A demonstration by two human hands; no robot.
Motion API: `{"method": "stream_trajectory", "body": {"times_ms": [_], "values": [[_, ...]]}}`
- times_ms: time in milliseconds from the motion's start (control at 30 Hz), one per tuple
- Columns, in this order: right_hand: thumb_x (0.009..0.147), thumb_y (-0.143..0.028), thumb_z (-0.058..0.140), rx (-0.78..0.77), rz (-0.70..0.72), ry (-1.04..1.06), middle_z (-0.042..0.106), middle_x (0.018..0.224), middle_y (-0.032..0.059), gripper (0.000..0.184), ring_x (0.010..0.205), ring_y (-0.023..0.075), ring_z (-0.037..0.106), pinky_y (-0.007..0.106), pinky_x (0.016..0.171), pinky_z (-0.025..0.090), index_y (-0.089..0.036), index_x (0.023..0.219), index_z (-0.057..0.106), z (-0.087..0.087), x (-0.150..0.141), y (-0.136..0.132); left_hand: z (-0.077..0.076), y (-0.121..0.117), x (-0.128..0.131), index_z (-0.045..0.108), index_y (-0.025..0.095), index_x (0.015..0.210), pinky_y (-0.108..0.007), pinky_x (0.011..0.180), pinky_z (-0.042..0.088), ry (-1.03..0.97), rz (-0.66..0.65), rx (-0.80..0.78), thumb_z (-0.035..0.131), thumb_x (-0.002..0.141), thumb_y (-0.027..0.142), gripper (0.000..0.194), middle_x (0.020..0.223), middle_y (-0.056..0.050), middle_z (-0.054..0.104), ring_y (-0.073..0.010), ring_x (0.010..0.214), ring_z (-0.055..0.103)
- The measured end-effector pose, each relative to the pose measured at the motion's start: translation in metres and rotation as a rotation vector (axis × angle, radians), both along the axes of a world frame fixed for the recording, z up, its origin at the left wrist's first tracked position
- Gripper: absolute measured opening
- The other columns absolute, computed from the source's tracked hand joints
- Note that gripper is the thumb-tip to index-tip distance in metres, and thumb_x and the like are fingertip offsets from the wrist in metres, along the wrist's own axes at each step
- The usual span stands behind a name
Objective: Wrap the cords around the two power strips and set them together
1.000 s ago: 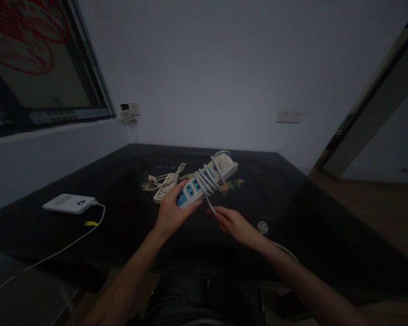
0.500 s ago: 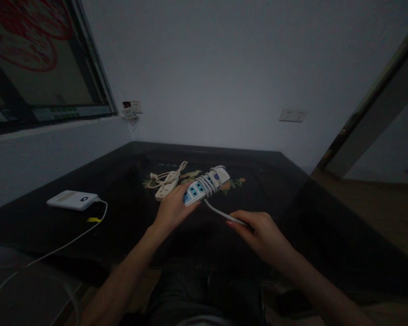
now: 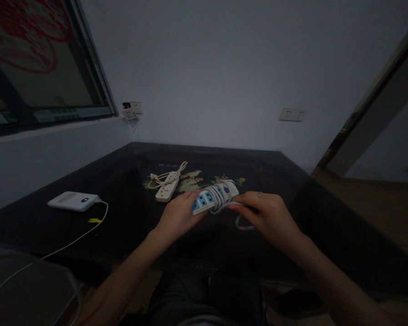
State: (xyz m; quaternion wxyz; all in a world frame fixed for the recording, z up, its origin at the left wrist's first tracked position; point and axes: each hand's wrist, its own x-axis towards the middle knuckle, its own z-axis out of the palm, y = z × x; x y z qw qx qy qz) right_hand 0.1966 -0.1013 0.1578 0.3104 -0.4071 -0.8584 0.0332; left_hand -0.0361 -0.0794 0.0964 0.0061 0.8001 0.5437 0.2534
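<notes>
My left hand [image 3: 182, 211] grips the near end of a white power strip [image 3: 204, 202] with blue sockets, held tilted above the table. Several turns of its grey-white cord [image 3: 218, 198] wrap around the strip's middle and far part. Pinched in my right hand [image 3: 265, 210], close to the strip's right side, is the loose stretch of that cord. A loop of it hangs just below my right fingers. Behind my left hand lies a second, cream power strip [image 3: 166, 191] with its own cord and plug bundled on top.
The black table [image 3: 139, 249] bears a floral pattern. At its left lies a white power bank [image 3: 71, 201] with a white cable [image 3: 71, 243] running off the near edge, beside a yellow tag [image 3: 94, 220]. Wall sockets [image 3: 292, 114] are at the back; a window is at left.
My left hand and the wrapped power strip have shifted right and a little nearer. My right hand has moved up and closer to the strip, and the cord now bends in a loop.
</notes>
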Motion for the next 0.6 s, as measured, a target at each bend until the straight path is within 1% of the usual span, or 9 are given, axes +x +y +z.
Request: {"method": "stream_trajectory", "body": {"times_ms": [100, 200, 300, 400, 500, 600], "values": [[0.091, -0.041, 0.051, -0.025, -0.004, -0.002, 0.071, 0.077, 0.0043, 0.030, 0.071, 0.0175, 0.065, 0.026, 0.064, 0.042, -0.022, 0.083, 0.073, -0.001, 0.000, 0.007, -0.001, -0.001, 0.003, 0.055, 0.021, 0.123, -0.040, 0.081, 0.052, 0.033, -0.007, -0.034, 0.063, 0.078, 0.036, 0.048, 0.114, -0.011, 0.065, -0.0307, 0.099, 0.064], [0.089, -0.039, 0.055, -0.086, 0.012, 0.024, 0.072, 0.076, 0.0042, 0.027, 0.070, 0.0173, 0.065, 0.026, 0.064, 0.042, -0.021, 0.082, 0.073, -0.002, -0.003, 0.014, -0.007, -0.003, 0.007, 0.054, 0.019, 0.124, -0.041, 0.087, 0.050, 0.009, -0.032, -0.060, 0.067, 0.075, 0.036, 0.053, 0.115, -0.012, 0.064, -0.0304, 0.103, 0.062], [0.088, -0.034, 0.059, -0.152, 0.034, 0.064, 0.072, 0.075, 0.0042, 0.022, 0.068, 0.0165, 0.064, 0.025, 0.062, 0.041, -0.018, 0.083, 0.074, -0.005, -0.009, 0.019, -0.017, -0.005, 0.010, 0.053, 0.017, 0.123, -0.041, 0.088, 0.049, -0.039, -0.073, -0.086, 0.072, 0.070, 0.047, 0.063, 0.114, -0.013, 0.063, -0.0304, 0.103, 0.061], [0.087, -0.029, 0.059, -0.203, 0.052, 0.091, 0.071, 0.073, 0.0036, 0.019, 0.068, 0.0153, 0.063, 0.024, 0.061, 0.040, -0.018, 0.083, 0.074, -0.007, -0.017, 0.023, -0.026, -0.007, 0.014, 0.054, 0.017, 0.121, -0.041, 0.086, 0.049, -0.066, -0.069, -0.109, 0.068, 0.068, 0.060, 0.069, 0.110, -0.012, 0.064, -0.0305, 0.099, 0.062], [0.086, -0.026, 0.060, -0.250, 0.034, 0.093, 0.070, 0.070, 0.0034, 0.017, 0.066, 0.0146, 0.061, 0.024, 0.060, 0.039, -0.017, 0.080, 0.074, -0.010, -0.026, 0.030, -0.033, -0.007, 0.015, 0.055, 0.019, 0.119, -0.040, 0.085, 0.049, -0.067, -0.023, -0.139, 0.063, 0.072, 0.063, 0.065, 0.107, -0.011, 0.065, -0.0297, 0.097, 0.063], [0.083, -0.024, 0.063, -0.280, 0.011, 0.104, 0.069, 0.067, 0.0033, 0.015, 0.063, 0.0142, 0.060, 0.024, 0.058, 0.038, -0.017, 0.078, 0.074, -0.014, -0.032, 0.039, -0.039, -0.007, 0.014, 0.057, 0.020, 0.116, -0.037, 0.084, 0.049, -0.072, -0.001, -0.154, 0.063, 0.075, 0.057, 0.056, 0.106, -0.009, 0.066, -0.0280, 0.096, 0.064]]}}
